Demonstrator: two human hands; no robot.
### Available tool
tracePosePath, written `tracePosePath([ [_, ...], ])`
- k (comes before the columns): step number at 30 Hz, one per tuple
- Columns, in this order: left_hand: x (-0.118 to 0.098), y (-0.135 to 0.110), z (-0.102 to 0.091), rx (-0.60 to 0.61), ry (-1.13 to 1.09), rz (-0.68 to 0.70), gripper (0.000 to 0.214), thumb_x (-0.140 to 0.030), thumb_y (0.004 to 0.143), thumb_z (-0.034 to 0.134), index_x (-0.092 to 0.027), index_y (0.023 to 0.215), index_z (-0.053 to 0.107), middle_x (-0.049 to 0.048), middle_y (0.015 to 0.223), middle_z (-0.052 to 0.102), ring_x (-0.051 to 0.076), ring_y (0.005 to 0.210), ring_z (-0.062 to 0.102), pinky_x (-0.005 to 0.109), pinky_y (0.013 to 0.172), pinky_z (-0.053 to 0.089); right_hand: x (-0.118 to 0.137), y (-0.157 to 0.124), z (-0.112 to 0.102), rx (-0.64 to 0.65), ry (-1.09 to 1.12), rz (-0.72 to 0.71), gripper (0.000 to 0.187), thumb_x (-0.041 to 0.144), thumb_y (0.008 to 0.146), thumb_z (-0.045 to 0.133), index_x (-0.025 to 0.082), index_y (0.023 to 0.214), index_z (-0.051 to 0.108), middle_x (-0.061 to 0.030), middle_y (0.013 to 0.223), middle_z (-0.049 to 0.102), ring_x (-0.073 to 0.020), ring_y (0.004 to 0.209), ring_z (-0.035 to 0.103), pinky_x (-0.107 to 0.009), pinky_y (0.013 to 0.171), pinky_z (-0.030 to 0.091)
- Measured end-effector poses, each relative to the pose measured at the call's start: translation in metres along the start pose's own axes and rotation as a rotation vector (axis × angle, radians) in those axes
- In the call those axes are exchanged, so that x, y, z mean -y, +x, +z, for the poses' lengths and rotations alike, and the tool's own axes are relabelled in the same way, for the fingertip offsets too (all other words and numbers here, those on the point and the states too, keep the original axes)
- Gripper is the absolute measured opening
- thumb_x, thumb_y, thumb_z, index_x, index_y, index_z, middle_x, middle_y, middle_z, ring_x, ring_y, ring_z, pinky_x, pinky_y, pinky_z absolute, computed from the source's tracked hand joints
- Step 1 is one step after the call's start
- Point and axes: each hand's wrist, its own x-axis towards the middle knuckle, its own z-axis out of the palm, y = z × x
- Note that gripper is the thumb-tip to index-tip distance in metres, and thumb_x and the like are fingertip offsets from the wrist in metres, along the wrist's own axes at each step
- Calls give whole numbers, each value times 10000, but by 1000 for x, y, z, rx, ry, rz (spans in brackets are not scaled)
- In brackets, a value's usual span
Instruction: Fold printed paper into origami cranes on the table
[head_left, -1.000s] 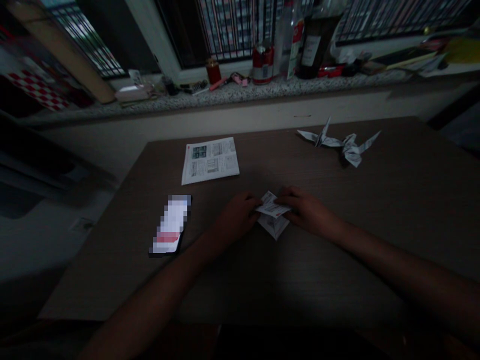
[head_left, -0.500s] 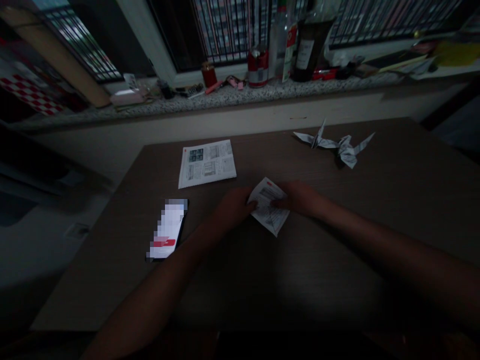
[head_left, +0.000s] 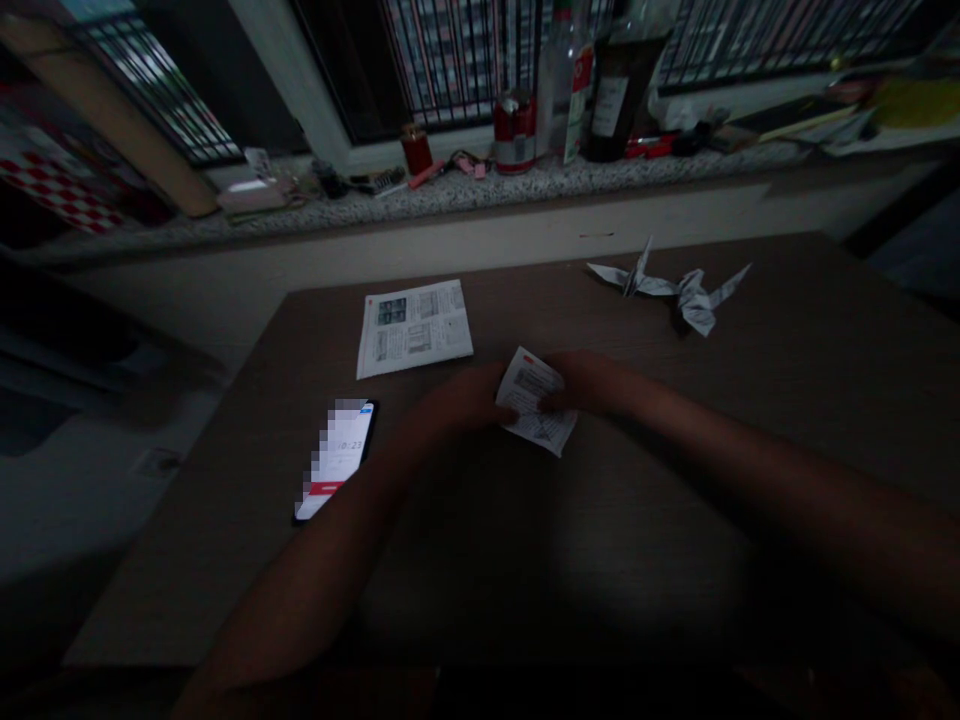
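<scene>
A small folded piece of printed paper (head_left: 536, 405) lies at the middle of the dark wooden table (head_left: 675, 520), its upper flap lifted. My left hand (head_left: 465, 400) pinches its left edge. My right hand (head_left: 585, 385) grips its right side with fingers closed on the paper. Both hands are dim and slightly blurred.
A printed sheet (head_left: 415, 327) lies flat at the back left. A lit phone (head_left: 336, 460) rests near the table's left edge. Two folded paper cranes (head_left: 671, 285) sit at the back right. Cans and bottles (head_left: 555, 90) crowd the stone windowsill behind.
The folded paper has been opened upward from a tighter fold and turned slightly. Both hands shifted a little toward the far side of the table with it.
</scene>
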Motion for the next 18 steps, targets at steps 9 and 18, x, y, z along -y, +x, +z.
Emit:
tracePosePath([
  [9, -6, 23, -8, 107, 99, -57, 449, -144, 755, 825, -174, 1191, 722, 94, 1184, 764, 291, 1040, 737, 335, 840, 568, 2, -3, 1, -18, -10, -30, 523, 240, 813, 794, 201, 1320, 672, -134, 1296, 730, -351, 1173, 696, -422, 957, 563],
  [18, -5, 24, -4, -90, 126, -107, 356, -363, 902, 723, -153, 1183, 666, 125, 1123, 748, 291, 1037, 714, 363, 864, 547, -2, 1, 3, -39, -75, -36, 530, 317, 793, 819, 200, 1294, 692, -136, 1204, 764, -345, 1083, 726, -399, 865, 574],
])
